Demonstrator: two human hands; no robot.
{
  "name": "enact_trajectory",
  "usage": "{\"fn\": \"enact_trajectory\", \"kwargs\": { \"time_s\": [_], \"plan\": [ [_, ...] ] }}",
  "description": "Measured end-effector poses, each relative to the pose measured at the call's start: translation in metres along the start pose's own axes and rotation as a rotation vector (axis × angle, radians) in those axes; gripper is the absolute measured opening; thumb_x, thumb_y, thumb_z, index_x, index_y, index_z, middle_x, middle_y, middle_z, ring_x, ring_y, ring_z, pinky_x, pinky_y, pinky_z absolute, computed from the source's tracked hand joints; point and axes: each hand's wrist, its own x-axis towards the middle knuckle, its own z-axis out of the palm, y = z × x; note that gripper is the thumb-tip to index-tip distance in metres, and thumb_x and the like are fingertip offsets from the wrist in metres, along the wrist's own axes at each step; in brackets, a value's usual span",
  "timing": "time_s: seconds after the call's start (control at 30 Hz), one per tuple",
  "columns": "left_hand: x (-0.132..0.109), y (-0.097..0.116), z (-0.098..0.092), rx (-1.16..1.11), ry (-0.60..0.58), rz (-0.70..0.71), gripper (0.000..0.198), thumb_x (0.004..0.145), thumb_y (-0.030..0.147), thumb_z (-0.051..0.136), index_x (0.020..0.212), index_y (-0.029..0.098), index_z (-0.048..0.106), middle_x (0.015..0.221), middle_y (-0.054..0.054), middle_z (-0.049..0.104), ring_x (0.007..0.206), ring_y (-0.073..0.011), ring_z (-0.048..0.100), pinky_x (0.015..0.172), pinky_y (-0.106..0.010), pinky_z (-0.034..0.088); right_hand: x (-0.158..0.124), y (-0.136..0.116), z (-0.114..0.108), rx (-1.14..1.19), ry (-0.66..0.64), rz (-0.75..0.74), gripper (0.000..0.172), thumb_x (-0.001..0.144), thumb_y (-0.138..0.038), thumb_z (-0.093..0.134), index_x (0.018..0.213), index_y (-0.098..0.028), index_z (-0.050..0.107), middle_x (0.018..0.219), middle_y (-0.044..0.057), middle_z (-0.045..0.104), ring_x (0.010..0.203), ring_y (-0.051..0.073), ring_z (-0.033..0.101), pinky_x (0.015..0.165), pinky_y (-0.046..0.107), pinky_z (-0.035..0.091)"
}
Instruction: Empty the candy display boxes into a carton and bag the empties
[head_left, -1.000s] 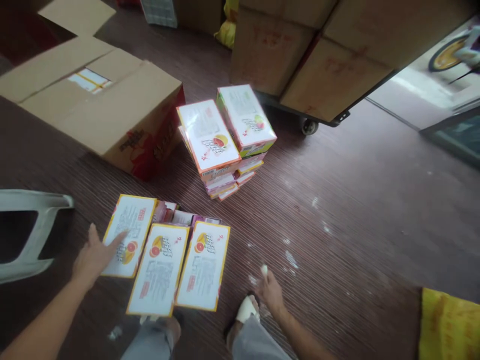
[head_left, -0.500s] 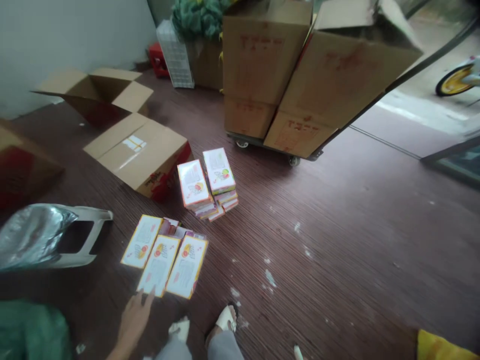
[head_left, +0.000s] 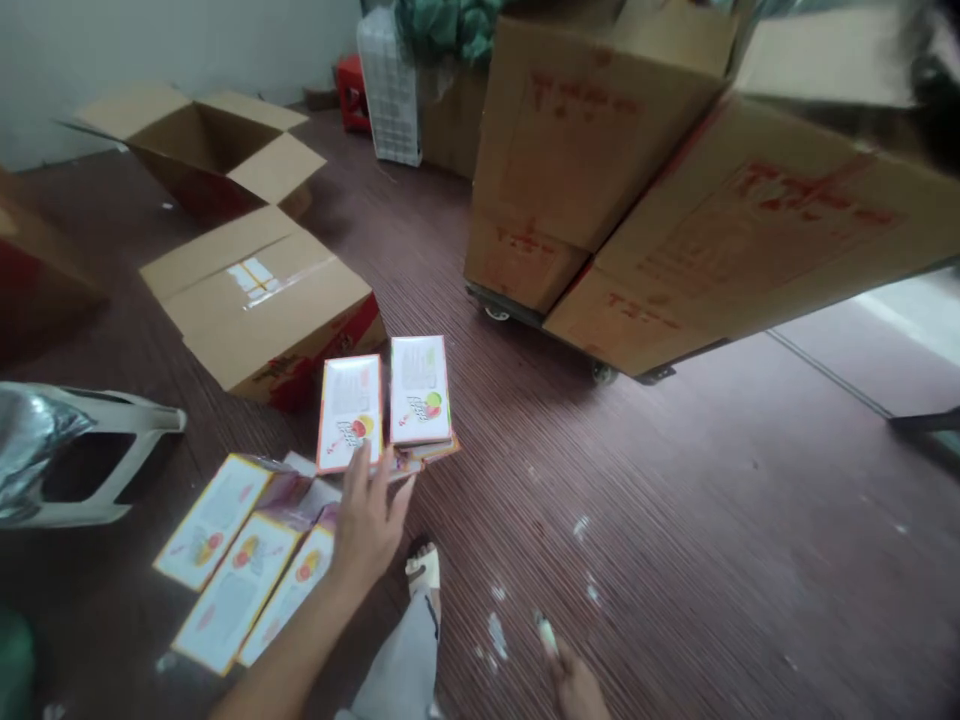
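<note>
My left hand (head_left: 369, 525) reaches over the floor with its fingers spread and nothing in it. Its fingertips overlap the lower edge of an orange-edged white carton (head_left: 350, 410) on top of a short stack; whether they touch it I cannot tell. Beside that stack lies a green-edged white carton (head_left: 419, 390), also on top of others. Left of my wrist, several yellow-edged white cartons (head_left: 236, 585) lie side by side, partly hidden by my forearm. Low in the view, my right hand (head_left: 579, 688) is closed around a slim object with a pale tip (head_left: 547, 633), its kind unclear.
A taped cardboard box (head_left: 255, 290) sits behind the cartons, an open cardboard box (head_left: 202, 150) beyond it. Tall boxes (head_left: 570, 160) stand on a wheeled trolley (head_left: 517, 312) at right. A white plastic stool (head_left: 142, 440) with silvery wrap lies left. My sandalled foot (head_left: 424, 570) is close by.
My left hand has moved up and right, from the yellow-edged cartons to the orange-edged stack. My right hand has come into view. The camera has shifted closer to the boxes.
</note>
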Motion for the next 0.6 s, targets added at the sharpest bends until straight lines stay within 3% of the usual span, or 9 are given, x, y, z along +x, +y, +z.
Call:
{"fn": "enact_trajectory", "kwargs": {
  "time_s": [0.13, 0.27, 0.4, 0.6],
  "plan": [
    [0.086, 0.031, 0.062, 0.049, 0.010, 0.046, 0.060, 0.094, 0.045, 0.048, 0.142, 0.009, 0.048, 0.158, -0.024, 0.030, 0.147, -0.0379, 0.025, 0.117, -0.056, 0.031, 0.095, -0.042, -0.034, -0.114, -0.046, 0.018, 0.049, 0.088, -0.059, 0.039, 0.094, -0.025, 0.073, 0.074, 0.007, 0.071, 0.079, 0.027, 0.070, 0.074, 0.034, 0.054],
    [0.145, 0.024, 0.114, 0.170, -0.109, -0.039, 0.072, 0.093, 0.056, 0.048, 0.148, 0.011, 0.042, 0.161, -0.022, 0.023, 0.150, -0.0403, 0.012, 0.120, -0.060, 0.017, 0.202, -0.079, -0.037, -0.273, -0.081, -0.081, 0.035, 0.094, -0.043, 0.044, 0.092, -0.019, 0.069, 0.074, 0.007, 0.068, 0.075, 0.023, 0.067, 0.070, 0.029, 0.048],
    [0.157, 0.012, 0.137, 0.259, -0.134, -0.101, 0.074, 0.093, 0.064, 0.041, 0.153, 0.021, 0.035, 0.164, -0.014, 0.019, 0.151, -0.0359, 0.008, 0.120, -0.060, 0.006, 0.287, -0.094, -0.023, -0.380, -0.175, -0.180, 0.031, 0.101, -0.032, 0.035, 0.106, -0.018, 0.062, 0.086, 0.008, 0.069, 0.080, 0.020, 0.065, 0.070, 0.027, 0.042],
    [0.153, 0.021, 0.141, 0.379, -0.179, -0.128, 0.084, 0.093, 0.072, 0.024, 0.155, 0.017, 0.027, 0.165, -0.015, 0.011, 0.152, -0.0338, 0.004, 0.121, -0.054, 0.003, 0.374, -0.087, -0.026, -0.404, -0.227, -0.217, 0.032, 0.104, -0.032, 0.032, 0.115, -0.015, 0.057, 0.099, 0.013, 0.069, 0.090, 0.021, 0.064, 0.071, 0.028, 0.040]
  ]
}}
